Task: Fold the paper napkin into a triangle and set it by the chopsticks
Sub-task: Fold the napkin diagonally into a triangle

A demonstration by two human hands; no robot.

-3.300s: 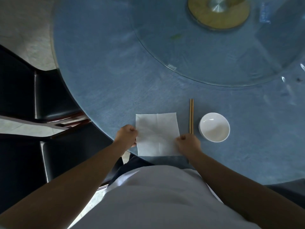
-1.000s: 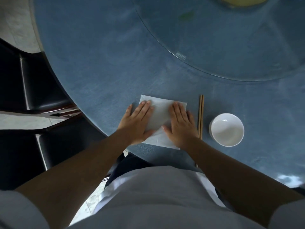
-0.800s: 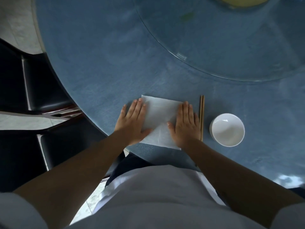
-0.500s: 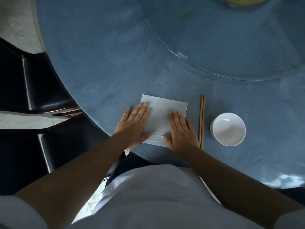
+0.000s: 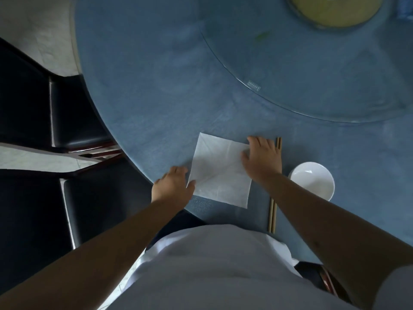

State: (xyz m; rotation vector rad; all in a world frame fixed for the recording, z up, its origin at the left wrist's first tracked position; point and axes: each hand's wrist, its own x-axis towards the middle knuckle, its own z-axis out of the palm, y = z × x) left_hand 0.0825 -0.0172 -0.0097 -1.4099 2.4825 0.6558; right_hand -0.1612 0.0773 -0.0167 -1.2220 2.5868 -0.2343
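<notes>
A white square paper napkin (image 5: 220, 171) lies flat on the blue table near its front edge, turned slightly. My left hand (image 5: 172, 186) rests at the napkin's near left corner, thumb touching the paper. My right hand (image 5: 261, 159) covers the far right corner, fingers curled over it; whether it pinches the paper is hidden. A pair of wooden chopsticks (image 5: 273, 211) lies just right of the napkin, partly under my right wrist.
A white bowl (image 5: 311, 181) sits right of the chopsticks. A glass turntable (image 5: 312, 70) fills the table's far right, with a yellow-green disc (image 5: 333, 10) at its hub. Dark chairs (image 5: 67, 113) stand left of the round table edge (image 5: 116, 139).
Both hands slid off the middle of the napkin, where they pressed it flat. The left went to the near left corner, the right to the far right corner.
</notes>
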